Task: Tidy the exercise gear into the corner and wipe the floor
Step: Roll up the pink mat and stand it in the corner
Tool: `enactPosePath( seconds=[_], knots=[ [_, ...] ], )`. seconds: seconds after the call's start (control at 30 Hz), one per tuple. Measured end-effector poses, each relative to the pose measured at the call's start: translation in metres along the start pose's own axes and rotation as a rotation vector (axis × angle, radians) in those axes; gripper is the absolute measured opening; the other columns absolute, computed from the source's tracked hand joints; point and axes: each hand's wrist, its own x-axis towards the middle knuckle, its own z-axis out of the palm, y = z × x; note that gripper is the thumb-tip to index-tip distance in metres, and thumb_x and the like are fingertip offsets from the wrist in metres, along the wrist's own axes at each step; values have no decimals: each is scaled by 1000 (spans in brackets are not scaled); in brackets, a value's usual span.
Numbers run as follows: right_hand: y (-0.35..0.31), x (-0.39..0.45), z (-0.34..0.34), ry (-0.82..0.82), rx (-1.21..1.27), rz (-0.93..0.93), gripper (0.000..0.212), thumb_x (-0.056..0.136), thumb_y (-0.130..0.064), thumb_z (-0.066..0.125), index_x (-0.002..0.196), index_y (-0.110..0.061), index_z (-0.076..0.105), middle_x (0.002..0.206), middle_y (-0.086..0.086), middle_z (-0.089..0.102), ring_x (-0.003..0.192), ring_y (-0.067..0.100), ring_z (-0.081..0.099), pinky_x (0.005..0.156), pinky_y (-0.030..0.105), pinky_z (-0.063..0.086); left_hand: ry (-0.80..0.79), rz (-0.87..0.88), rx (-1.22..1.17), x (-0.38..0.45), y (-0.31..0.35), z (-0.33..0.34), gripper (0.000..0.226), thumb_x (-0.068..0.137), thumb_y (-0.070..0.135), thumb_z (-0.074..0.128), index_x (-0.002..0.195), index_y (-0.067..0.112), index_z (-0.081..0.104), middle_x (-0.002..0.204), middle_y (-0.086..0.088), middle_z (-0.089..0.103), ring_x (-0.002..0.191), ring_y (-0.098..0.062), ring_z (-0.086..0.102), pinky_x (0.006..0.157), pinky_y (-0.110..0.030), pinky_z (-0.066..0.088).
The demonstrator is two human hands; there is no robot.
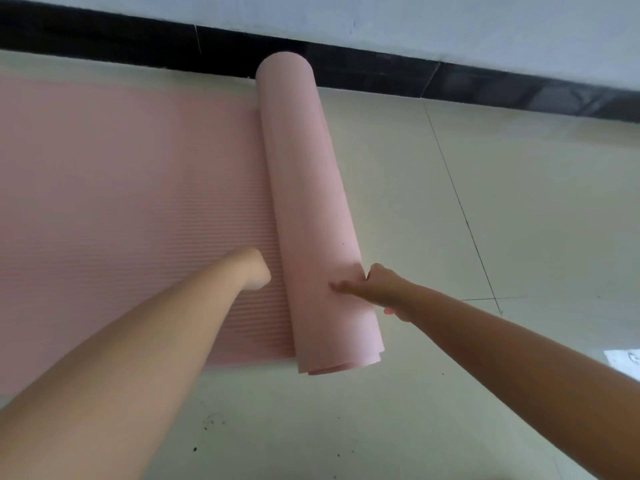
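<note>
A pink ribbed exercise mat (121,188) lies flat on the floor to the left. Its right end is rolled into a long roll (304,188) that runs from near me toward the wall. My right hand (377,289) presses on the near part of the roll from the right, thumb on top and fingers around its side. My left hand (258,271) rests at the left foot of the roll on the flat mat; its fingers are hidden against the roll.
Pale floor tiles (485,202) stretch to the right and in front, with dark specks of dirt (211,420) near me. A black skirting (381,74) runs along the white wall. A white paper-like scrap (623,363) lies at the right edge.
</note>
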Motion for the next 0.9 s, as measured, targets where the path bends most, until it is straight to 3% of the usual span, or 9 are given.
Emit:
enactPosePath(
  seconds=[0.1, 0.2, 0.3, 0.47, 0.57, 0.63, 0.7, 0.77, 0.9],
  knots=[
    [-22, -10, 19, 49, -28, 2, 65, 88, -45, 54, 135, -3, 35, 129, 8, 44, 97, 19, 49, 74, 25, 36, -71, 32, -96, 9, -21, -13, 32, 98, 12, 38, 116, -4, 59, 125, -18, 60, 111, -30, 61, 73, -26, 53],
    [-41, -21, 34, 92, -45, -7, 26, 94, -30, 49, 106, -7, 51, 102, 5, 46, 73, 14, 42, 62, 24, 32, -141, 65, -271, 13, -38, -18, 24, 97, 14, 44, 76, 6, 52, 91, -11, 57, 70, -24, 58, 41, -20, 39],
    [-52, -28, 45, 180, -26, 20, 13, 89, -8, 48, 92, -1, 58, 91, 6, 46, 76, 18, 41, 67, 24, 33, -224, 74, -397, 8, -53, -19, 16, 94, 22, 53, 94, 6, 54, 96, -11, 57, 86, -27, 57, 62, -26, 44],
    [-66, -44, 71, 254, 61, 48, 22, 89, 1, 43, 74, -15, 50, 84, 2, 49, 79, 18, 44, 56, 20, 31, -382, 76, -586, -4, -81, -15, 52, 89, 29, 62, 132, 4, 48, 135, -9, 53, 128, -27, 48, 97, -42, 44],
    [-81, -48, 88, 261, 112, 45, 25, 88, 1, 46, 73, -18, 51, 95, 5, 52, 92, 23, 49, 65, 23, 40, -402, 42, -670, -8, -96, -18, 66, 84, 31, 69, 137, 5, 40, 143, -9, 45, 134, -27, 42, 100, -45, 41],
    [-92, -46, 93, 246, 66, 7, 22, 88, 2, 43, 95, -14, 56, 105, 8, 51, 102, 30, 58, 81, 32, 47, -411, 13, -735, -6, -104, -18, 76, 79, 36, 72, 140, 8, 37, 146, -7, 41, 135, -28, 40, 100, -46, 41],
    [-99, -44, 96, 225, -4, -8, 44, 87, 4, 35, 128, -11, 44, 112, 9, 47, 105, 34, 61, 91, 39, 49, -390, -25, -747, -4, -112, -15, 81, 75, 43, 73, 140, 9, 39, 145, -6, 43, 132, -29, 43, 97, -45, 41],
    [-103, -39, 100, 159, -5, -17, 56, 87, 6, 33, 140, -12, 31, 105, 7, 47, 86, 31, 63, 96, 41, 51, -359, -52, -741, 0, -122, -8, 82, 71, 50, 74, 137, 10, 44, 139, -6, 50, 127, -30, 48, 93, -41, 42],
    [-104, -28, 102, 35, -57, 54, 49, 87, -2, 47, 135, -2, 36, 71, 10, 53, 59, 21, 55, 69, 29, 53, -295, -40, -776, 6, -131, -2, 64, 76, 47, 71, 125, 10, 56, 122, -2, 60, 111, -24, 55, 82, -31, 40]
  ],
)
